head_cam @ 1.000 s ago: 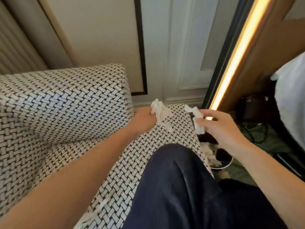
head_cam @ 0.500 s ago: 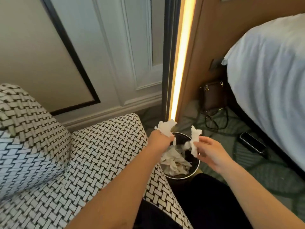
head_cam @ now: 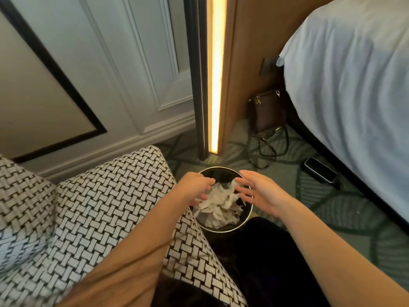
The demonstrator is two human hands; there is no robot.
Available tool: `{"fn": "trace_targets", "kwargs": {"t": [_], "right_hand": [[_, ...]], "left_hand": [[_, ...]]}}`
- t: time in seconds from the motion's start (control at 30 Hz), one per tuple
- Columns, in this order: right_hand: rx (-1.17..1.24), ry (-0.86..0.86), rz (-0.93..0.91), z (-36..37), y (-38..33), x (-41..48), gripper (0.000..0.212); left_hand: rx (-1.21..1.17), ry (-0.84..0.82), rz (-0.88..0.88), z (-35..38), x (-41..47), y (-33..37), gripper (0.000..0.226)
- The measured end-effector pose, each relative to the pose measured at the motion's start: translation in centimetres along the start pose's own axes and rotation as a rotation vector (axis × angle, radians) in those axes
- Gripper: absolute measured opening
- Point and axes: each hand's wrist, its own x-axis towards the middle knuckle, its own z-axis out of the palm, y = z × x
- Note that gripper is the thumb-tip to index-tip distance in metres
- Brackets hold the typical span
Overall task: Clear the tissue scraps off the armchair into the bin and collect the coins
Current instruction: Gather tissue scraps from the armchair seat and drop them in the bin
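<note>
Green patterned carpet floor (head_cam: pixel 336 220) and the things that stood on it

A round black bin (head_cam: pixel 223 229) stood on the carpet just beside the front corner of the woven armchair (head_cam: pixel 99 207), with crumpled tissue scraps (head_cam: pixel 219 202) inside; a brown handbag (head_cam: pixel 266 111) stood further back against the wooden panel, its strap spread on the floor; a dark phone (head_cam: pixel 319 170) lay flat near the edge of the bed (head_cam: pixel 354 85).

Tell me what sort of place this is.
Probably a hotel bedroom: a bed with white linen, a black-and-white woven-pattern armchair close by, and a glowing vertical light strip set in wood panelling.
</note>
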Motion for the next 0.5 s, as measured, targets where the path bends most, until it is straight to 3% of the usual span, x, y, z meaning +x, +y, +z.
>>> {"fn": "trace_targets", "kwargs": {"t": [0.5], "right_hand": [[-0.317, -0.069, -0.292, 6.8, -6.2, -10.8, 0.033]], "left_hand": [[0.231, 0.215, 0.425, -6.3, -11.0, -2.8, 0.027]]}}
